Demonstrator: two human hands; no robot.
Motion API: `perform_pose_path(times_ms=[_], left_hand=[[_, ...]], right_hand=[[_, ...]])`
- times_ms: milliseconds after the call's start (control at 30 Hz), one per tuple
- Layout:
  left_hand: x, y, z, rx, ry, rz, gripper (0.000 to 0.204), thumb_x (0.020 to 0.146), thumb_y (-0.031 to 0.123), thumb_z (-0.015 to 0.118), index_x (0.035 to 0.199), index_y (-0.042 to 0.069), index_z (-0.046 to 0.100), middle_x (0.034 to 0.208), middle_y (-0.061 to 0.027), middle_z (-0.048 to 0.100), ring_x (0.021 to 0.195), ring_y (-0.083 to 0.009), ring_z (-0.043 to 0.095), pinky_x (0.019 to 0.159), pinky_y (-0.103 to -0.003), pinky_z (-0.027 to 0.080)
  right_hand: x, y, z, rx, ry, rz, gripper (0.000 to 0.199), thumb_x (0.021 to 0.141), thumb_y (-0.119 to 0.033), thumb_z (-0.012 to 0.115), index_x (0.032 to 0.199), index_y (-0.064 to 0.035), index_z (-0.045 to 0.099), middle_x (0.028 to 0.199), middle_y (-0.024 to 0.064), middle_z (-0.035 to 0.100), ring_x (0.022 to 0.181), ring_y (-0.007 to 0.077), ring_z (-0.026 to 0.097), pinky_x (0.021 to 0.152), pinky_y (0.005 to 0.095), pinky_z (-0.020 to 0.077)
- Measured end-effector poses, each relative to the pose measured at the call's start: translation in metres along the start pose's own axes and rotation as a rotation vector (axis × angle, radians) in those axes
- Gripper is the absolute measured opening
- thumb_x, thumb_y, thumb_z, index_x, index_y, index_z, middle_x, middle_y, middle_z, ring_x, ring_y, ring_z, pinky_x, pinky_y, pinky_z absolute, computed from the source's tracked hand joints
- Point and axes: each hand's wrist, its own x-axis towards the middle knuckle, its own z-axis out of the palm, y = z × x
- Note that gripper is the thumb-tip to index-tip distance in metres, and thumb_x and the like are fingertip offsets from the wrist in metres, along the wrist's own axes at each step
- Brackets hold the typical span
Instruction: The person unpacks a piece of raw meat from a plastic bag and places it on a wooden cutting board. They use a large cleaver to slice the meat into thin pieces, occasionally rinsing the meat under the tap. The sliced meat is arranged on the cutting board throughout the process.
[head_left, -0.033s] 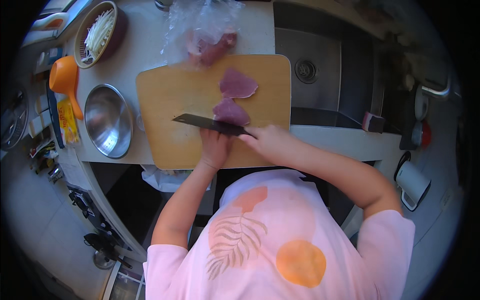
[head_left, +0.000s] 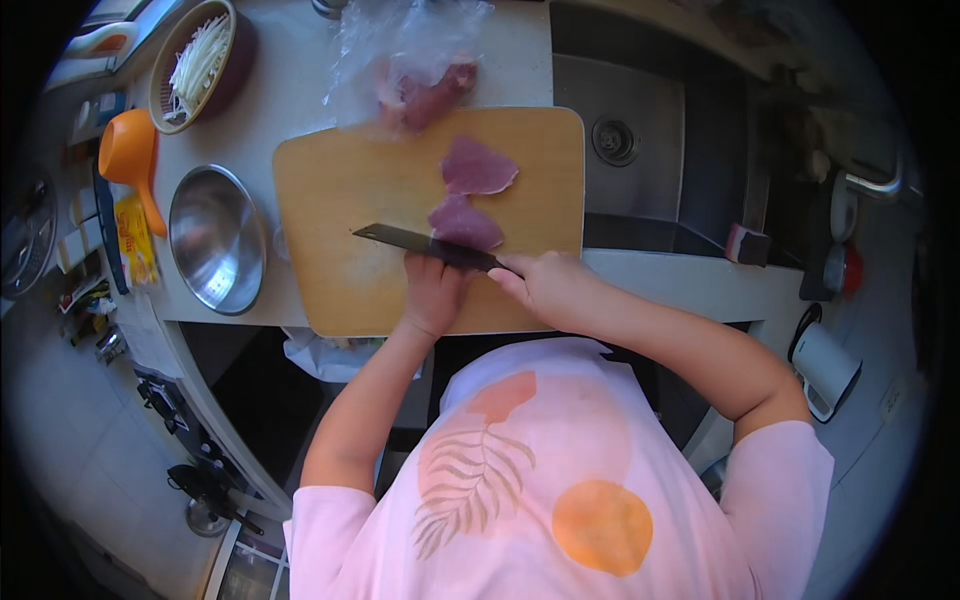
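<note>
A dark-bladed kitchen knife lies slantwise across the wooden cutting board, its tip pointing left. My right hand is closed round its handle. Just on the near side of the blade, my left hand presses down with its fingers together and bent; what is under them is hidden. A slice of raw pink meat touches the far side of the blade. Beyond it lies another meat slice, flat on the board. At the board's far edge, a larger piece of raw meat sits partly under a clear plastic bag.
To the left stand a steel bowl, an orange ladle-like scoop and a yellow packet. A basket of thin white mushrooms is at the far left. The sink borders the board on the right, with a sponge by it.
The knife and my right hand have shifted very slightly to the right. The meat slices lie as before on the board.
</note>
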Motion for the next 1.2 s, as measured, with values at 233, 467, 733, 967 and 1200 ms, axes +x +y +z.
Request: perform_pose_path(times_ms=[233,467,733,967,1200], left_hand=[[-0.006,-0.008,0.007,0.011,-0.094,-0.037,0.045,0.075,0.016,0.064,0.116,0.008,0.049,0.119,-0.0182,0.046,0.111,-0.0425,0.042,0.092,-0.058,0.033],[-0.015,-0.007,0.016,-0.010,-0.161,-0.096,0.037,0.077,0.021,0.065,0.110,0.009,0.056,0.115,-0.0167,0.048,0.110,-0.0424,0.043,0.092,-0.056,0.034],[-0.012,-0.004,0.011,-0.063,0.056,0.040,0.038,0.078,0.021,0.064,0.111,0.006,0.054,0.115,-0.0180,0.049,0.107,-0.0421,0.046,0.094,-0.056,0.033],[-0.002,-0.003,0.005,-0.073,0.045,0.062,0.037,0.075,0.013,0.063,0.110,0.006,0.052,0.110,-0.0169,0.049,0.102,-0.0411,0.046,0.088,-0.054,0.036],[-0.006,-0.004,0.009,-0.034,-0.159,-0.053,0.028,0.076,0.023,0.069,0.095,0.007,0.058,0.102,-0.0151,0.052,0.096,-0.0385,0.049,0.086,-0.051,0.037]], right_hand=[[0.020,-0.014,0.014,-0.071,0.083,-0.141,0.039,0.095,-0.038,0.044,0.104,-0.0040,0.062,0.086,0.0203,0.065,0.075,0.0391,0.063,0.068,0.0463,0.0517],[0.025,-0.014,0.025,-0.084,0.073,-0.085,0.039,0.094,-0.038,0.044,0.103,-0.0055,0.064,0.086,0.0205,0.066,0.075,0.0405,0.063,0.070,0.0470,0.0513],[-0.010,0.012,0.025,-0.134,0.173,-0.259,0.030,0.094,-0.031,0.047,0.105,-0.0082,0.063,0.088,0.0189,0.065,0.077,0.0373,0.063,0.069,0.0447,0.0522],[0.010,0.007,0.023,0.028,0.139,-0.153,0.037,0.094,-0.038,0.045,0.100,-0.0072,0.064,0.083,0.0188,0.066,0.077,0.0385,0.063,0.067,0.0454,0.0521],[0.032,-0.034,0.007,-0.070,-0.019,-0.073,0.031,0.096,-0.026,0.042,0.111,-0.0076,0.062,0.093,0.0172,0.066,0.079,0.0392,0.063,0.074,0.0432,0.0512]])
